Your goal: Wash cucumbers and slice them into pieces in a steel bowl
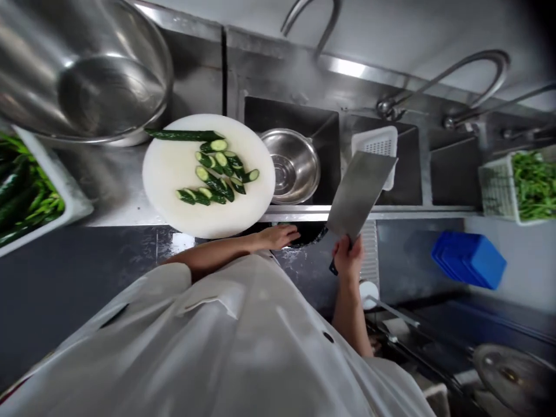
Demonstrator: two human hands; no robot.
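My right hand [348, 259] grips the handle of a cleaver [362, 188]. Its broad blade points up and away from me, over the sink edge and in front of a white plastic basket. Near the counter's front edge, my left hand [280, 237] has its fingers loosely stretched out, and I see nothing held in it. Up and to its left, a round white cutting board [174, 168] overhangs the counter edge a little. On the board lie several slant-cut cucumber pieces [212, 179] and one longer uncut cucumber length [182, 135] along the far side.
A steel bowl [310, 174] stands in the sink beside the board. The white basket [391, 139] sits in the middle sink. A large steel basin [160, 69] and a vegetable crate [73, 202] are left. Blue bins [471, 260] and a greens basket [499, 185] are right.
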